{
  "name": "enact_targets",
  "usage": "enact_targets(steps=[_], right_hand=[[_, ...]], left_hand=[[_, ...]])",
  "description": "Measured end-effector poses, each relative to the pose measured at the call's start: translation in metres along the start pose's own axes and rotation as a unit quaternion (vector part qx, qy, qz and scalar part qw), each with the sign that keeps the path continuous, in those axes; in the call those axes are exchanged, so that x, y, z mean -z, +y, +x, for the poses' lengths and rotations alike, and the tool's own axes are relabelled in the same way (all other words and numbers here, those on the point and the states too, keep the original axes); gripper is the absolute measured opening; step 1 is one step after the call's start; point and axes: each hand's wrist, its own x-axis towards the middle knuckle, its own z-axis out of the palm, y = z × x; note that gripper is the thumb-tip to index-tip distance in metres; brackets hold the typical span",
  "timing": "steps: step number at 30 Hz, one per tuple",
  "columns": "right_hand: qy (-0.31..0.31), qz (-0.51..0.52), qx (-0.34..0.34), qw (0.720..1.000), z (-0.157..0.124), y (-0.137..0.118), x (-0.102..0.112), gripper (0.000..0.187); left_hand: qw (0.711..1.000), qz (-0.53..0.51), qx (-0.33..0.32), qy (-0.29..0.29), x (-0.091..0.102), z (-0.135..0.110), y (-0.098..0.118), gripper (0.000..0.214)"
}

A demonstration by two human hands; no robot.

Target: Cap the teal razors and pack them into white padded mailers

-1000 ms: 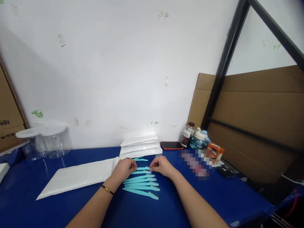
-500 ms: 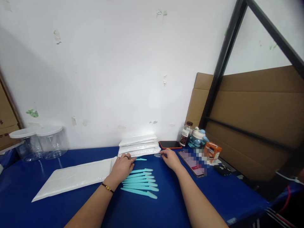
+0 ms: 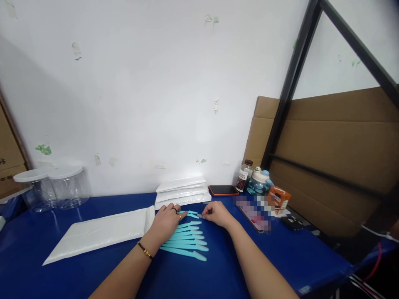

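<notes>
Several turquoise eyebrow razors [image 3: 187, 243] lie fanned out side by side on the blue tabletop. My left hand [image 3: 168, 220] is over the far end of the row, its fingers closed on the handle of a razor [image 3: 193, 216] whose head points right. Between the thumb and fingertips of my right hand [image 3: 216, 214] is a small clear blade cap [image 3: 199, 215], right at that razor's tip. Another razor lies just behind, partly covered by my left fingers. More small clear caps [image 3: 205, 203] lie behind my right hand, mostly hidden.
A white padded mailer [image 3: 99, 232] lies at left, with a stack of mailers [image 3: 183, 191] against the wall. Clear lidded tubs [image 3: 68, 191] stand far left. Two phones [image 3: 223, 190], a brown-capped bottle [image 3: 244, 176], a blue water bottle [image 3: 258, 182] and an orange box [image 3: 279, 199] are at right.
My right hand has moved left and nearer, bringing a clear cap to a razor's tip. My left hand has shifted slightly right, and a second razor head now shows at the far end.
</notes>
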Motion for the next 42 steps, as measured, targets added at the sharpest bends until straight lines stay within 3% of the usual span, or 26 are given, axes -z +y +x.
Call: enact_targets(steps=[11,17,28,33,37,42], right_hand=[[-0.013,0.003,-0.061,0.998,-0.001,-0.005,-0.001,0.006],[0.005,0.012,-0.035,0.999,0.002,-0.004,-0.009,0.007],[0.048,0.000,-0.011,0.999,0.008,-0.003,-0.024,0.006],[0.063,-0.042,0.008,0.997,0.006,-0.002,-0.011,0.012],[0.115,-0.133,-0.033,0.984,0.002,0.006,0.006,0.023],[0.093,-0.188,-0.051,0.977,0.005,0.009,0.003,0.025]], left_hand=[[1.000,-0.011,-0.013,-0.005,-0.003,0.000,0.001,0.041],[0.997,-0.070,0.000,-0.032,-0.005,0.000,-0.002,0.046],[0.986,-0.163,-0.020,-0.026,-0.016,0.002,-0.013,0.048],[0.990,-0.142,0.000,-0.023,-0.010,-0.001,-0.007,0.047],[0.991,-0.133,0.007,-0.020,-0.005,-0.005,-0.002,0.047],[0.990,-0.140,-0.009,-0.023,0.002,-0.007,0.000,0.043]])
